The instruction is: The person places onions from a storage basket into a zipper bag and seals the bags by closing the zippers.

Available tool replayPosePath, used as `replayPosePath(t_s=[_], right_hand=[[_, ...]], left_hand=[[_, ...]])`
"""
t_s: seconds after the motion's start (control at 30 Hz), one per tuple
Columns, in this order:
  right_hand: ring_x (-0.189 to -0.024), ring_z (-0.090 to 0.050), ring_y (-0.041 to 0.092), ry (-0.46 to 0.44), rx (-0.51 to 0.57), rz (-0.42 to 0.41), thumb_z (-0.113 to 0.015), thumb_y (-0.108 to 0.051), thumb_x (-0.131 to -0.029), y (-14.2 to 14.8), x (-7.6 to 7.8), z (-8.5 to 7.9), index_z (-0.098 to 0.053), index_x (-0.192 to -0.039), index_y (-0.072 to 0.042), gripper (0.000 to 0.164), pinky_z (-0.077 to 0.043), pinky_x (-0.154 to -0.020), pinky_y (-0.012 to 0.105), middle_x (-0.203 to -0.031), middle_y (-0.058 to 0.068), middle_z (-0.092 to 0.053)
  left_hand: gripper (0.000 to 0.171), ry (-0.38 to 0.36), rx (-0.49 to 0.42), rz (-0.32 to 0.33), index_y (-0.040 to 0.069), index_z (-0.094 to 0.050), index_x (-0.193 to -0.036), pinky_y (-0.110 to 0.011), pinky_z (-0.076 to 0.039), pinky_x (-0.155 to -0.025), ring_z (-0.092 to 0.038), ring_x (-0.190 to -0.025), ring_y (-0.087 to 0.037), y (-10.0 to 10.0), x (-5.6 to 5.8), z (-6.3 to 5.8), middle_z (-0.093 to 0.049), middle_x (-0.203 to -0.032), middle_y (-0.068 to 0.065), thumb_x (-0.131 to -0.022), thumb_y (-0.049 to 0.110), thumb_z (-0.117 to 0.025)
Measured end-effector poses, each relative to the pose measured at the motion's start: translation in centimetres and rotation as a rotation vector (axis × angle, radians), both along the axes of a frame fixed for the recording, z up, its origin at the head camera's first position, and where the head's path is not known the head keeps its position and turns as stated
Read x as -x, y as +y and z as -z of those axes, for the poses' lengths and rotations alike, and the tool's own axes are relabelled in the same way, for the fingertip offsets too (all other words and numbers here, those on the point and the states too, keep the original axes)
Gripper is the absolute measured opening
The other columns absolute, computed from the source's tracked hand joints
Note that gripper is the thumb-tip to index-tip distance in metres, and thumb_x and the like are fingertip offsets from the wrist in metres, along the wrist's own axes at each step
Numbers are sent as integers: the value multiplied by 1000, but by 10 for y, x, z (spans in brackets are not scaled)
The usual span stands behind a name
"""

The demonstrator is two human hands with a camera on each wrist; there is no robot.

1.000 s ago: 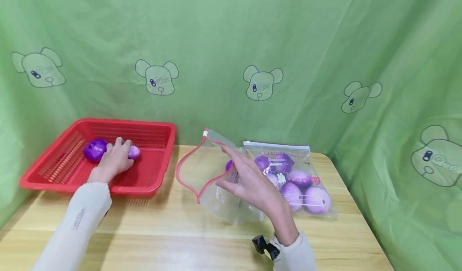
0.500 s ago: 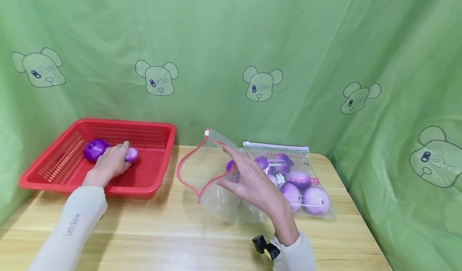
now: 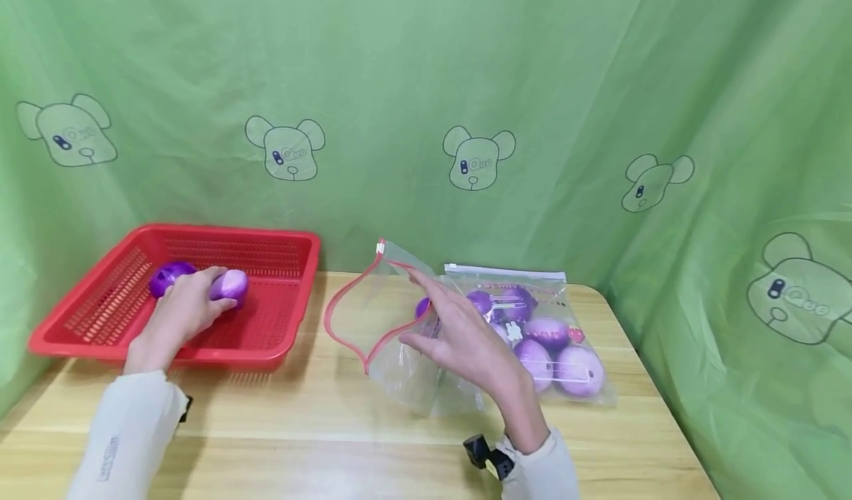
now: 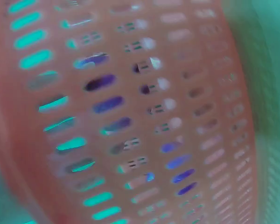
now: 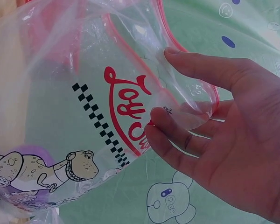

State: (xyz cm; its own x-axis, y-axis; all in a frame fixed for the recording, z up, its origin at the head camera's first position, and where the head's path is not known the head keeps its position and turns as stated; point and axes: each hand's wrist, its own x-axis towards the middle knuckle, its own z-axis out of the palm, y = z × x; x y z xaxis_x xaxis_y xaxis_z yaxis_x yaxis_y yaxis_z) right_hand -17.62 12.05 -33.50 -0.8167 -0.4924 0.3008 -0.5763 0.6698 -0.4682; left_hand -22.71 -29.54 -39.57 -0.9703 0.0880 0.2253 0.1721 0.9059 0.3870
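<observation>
In the head view my left hand [image 3: 180, 308] is inside the red basket [image 3: 266, 356], gripping an egg-shaped purple-and-white vegetable [image 3: 230, 285]. A darker purple vegetable [image 3: 171, 276] lies behind that hand. Perforated basket wall [image 4: 158, 116] fills the left wrist view, with purple showing through its slots. My right hand [image 3: 466, 333] is at the mouth of a clear zip bag [image 3: 399, 367], thumb and forefinger spread. In the right wrist view the other fingers of the right hand [image 5: 224, 126] curl at the edge of the bag [image 5: 98, 60]. The bag's red-trimmed mouth gapes toward the basket.
A second clear bag [image 3: 511, 271] with a white zip lies to the right, holding several purple vegetables [image 3: 580, 371]. Both bags and the basket stand on a wooden table [image 3: 319, 426]. A green curtain [image 3: 386, 78] hangs close behind and on the right.
My left hand has drawn back slightly left and toward me, and more of the purple-and-white vegetable now shows in its grasp. The right hand and its bag have stayed in place.
</observation>
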Motion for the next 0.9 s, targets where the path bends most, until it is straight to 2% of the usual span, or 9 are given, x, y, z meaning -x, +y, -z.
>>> replayPosePath(t_s=[0.23,0.37,0.53,0.7,0.83,0.9], right_hand=[[-138,-44,28,9,1,3,-81,-30,-84,1,-1,1,-28,-157,-19,91,-36,-113,50,-152,7,-45],[-132,-49,25,5,2,4,-81,-29,-83,0,-1,0,-28,-157,-21,92,-40,-111,47,-152,5,-45],[-118,-57,22,8,-1,-2,-82,-29,-83,-2,0,0,-28,-157,-20,92,-44,-107,44,-150,5,-47],[-123,-55,23,12,-11,10,-82,-30,-83,-1,-1,0,-27,-158,-21,93,-40,-110,46,-151,5,-46],[-98,-60,16,11,-14,2,-82,-28,-82,-1,-1,0,-26,-158,-21,95,-47,-101,43,-148,5,-49],[-92,-59,14,15,-15,2,-82,-28,-82,-1,-1,1,-26,-158,-21,95,-49,-99,41,-148,6,-50]], left_hand=[[60,121,-66,-6,-5,-51,-134,-68,-47,-79,-61,-100,-55,21,-18,-7,-62,-115,-36,-84,13,-79],[60,167,-113,-23,-4,-46,-131,-66,-49,-72,-63,-94,-53,34,-30,-10,-63,-111,-35,-84,13,-79],[54,207,-146,9,-1,-48,-127,-60,-51,-71,-65,-87,-43,49,-41,-15,-66,-108,-29,-84,10,-79],[53,244,-179,52,-1,-52,-128,-56,-52,-76,-63,-89,-36,65,-47,-21,-65,-111,-24,-84,9,-79],[53,272,-203,88,-2,-55,-128,-58,-50,-86,-60,-102,-36,77,-52,-26,-62,-119,-20,-82,7,-80],[53,288,-207,112,-2,-56,-128,-59,-49,-90,-59,-109,-37,82,-54,-29,-59,-123,-19,-81,6,-81]])
